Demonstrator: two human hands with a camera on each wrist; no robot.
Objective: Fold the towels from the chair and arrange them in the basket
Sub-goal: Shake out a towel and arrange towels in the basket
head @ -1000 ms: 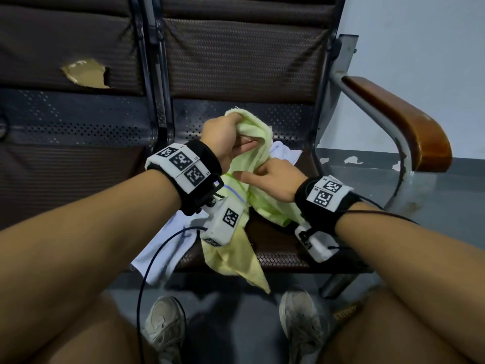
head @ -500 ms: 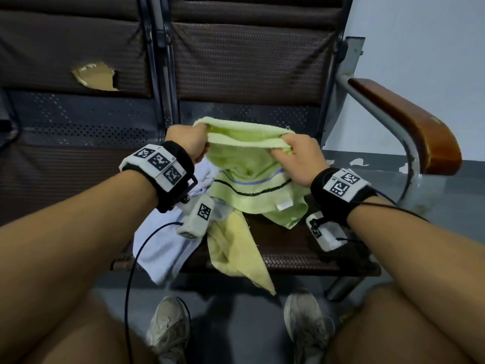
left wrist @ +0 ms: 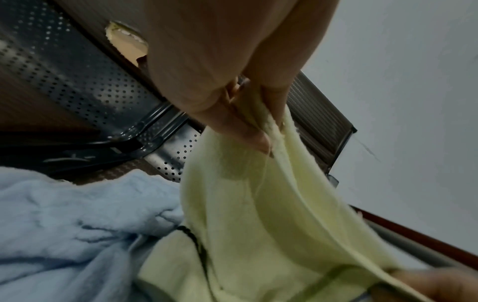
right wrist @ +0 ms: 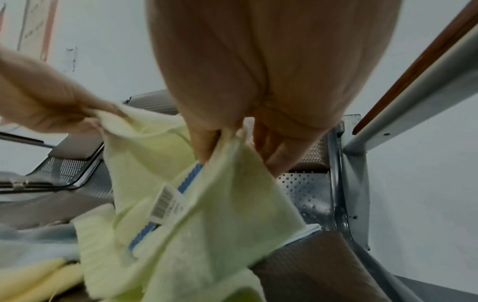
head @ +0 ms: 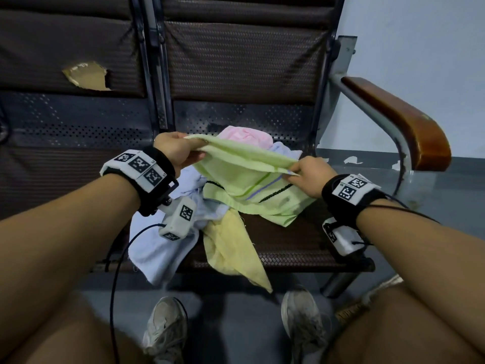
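A light green towel [head: 244, 174] with blue, green and black stripes is stretched between my two hands above the chair seat [head: 288, 245]. My left hand [head: 181, 151] pinches its left corner; the thumb and fingers [left wrist: 248, 132] clamp the edge. My right hand [head: 307, 174] pinches the right corner near the blue stripe [right wrist: 189, 179], where a barcode label [right wrist: 165, 204] hangs. The towel's lower part rests on the seat. Under it lie a light blue towel [head: 160, 248], a yellow towel [head: 231, 248] hanging over the front edge, and a pink towel [head: 246, 135] at the back.
The chair has a woven brown backrest [head: 241, 59] and a wooden armrest [head: 399, 119] on the right. The neighbouring seat's backrest has a torn patch [head: 86, 77]. My shoes [head: 165, 329] stand on the grey floor below. A cable [head: 115, 271] hangs from my left wrist.
My hands have drawn apart and spread the green towel's top edge wider and flatter. The right hand dropped lower. A pink towel now shows behind it.
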